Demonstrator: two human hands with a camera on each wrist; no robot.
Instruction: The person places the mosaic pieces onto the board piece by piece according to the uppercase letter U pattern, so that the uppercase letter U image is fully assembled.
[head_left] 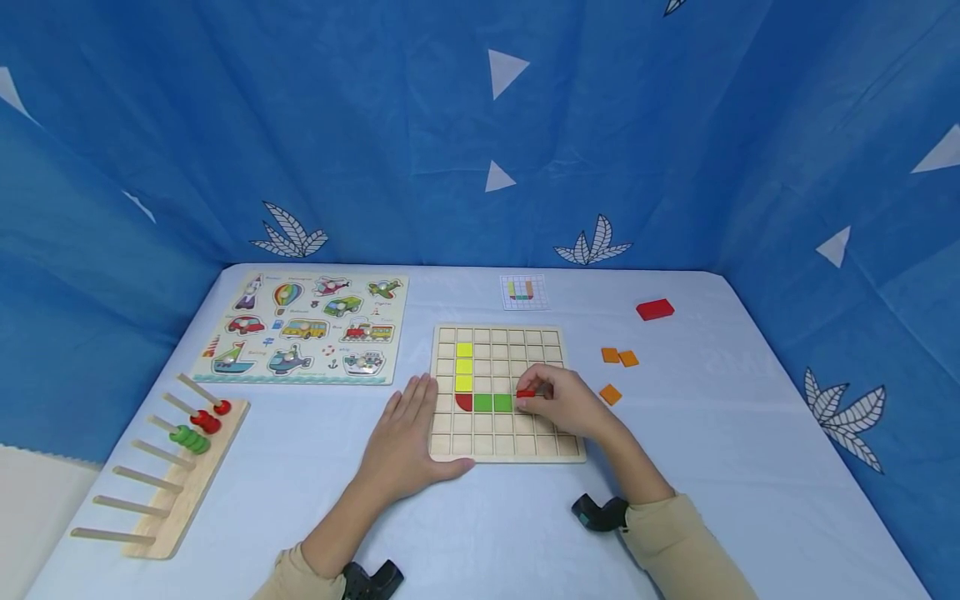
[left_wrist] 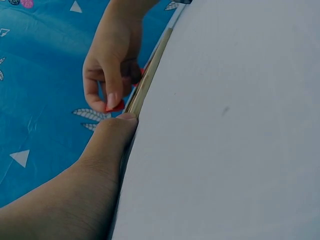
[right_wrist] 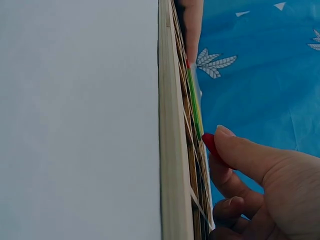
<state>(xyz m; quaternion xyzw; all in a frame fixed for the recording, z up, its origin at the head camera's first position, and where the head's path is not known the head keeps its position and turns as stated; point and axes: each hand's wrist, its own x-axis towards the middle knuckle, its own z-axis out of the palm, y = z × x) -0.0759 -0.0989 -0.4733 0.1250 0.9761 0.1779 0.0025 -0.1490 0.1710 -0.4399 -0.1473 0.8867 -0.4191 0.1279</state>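
Observation:
A wooden grid board (head_left: 489, 446) lies in the middle of the table. On it three yellow tiles (head_left: 464, 367) run down one column to a red rounded-corner tile (head_left: 464, 402), and two green tiles (head_left: 492, 402) continue to the right. My right hand (head_left: 558, 400) pinches a small red tile (right_wrist: 209, 144) between thumb and fingers, just right of the green ones. My left hand (head_left: 405, 437) rests against the board's left edge, fingers straight, thumb (left_wrist: 117, 131) along the near edge. A pattern card (head_left: 524, 293) with a coloured U shape lies behind the board.
Three orange tiles (head_left: 610, 394) and a red block (head_left: 655, 310) lie to the right. A vehicle picture puzzle (head_left: 300, 329) is at the back left, with a wooden peg stand (head_left: 183, 492) holding red and green beads in front of it. Blue curtain surrounds the table.

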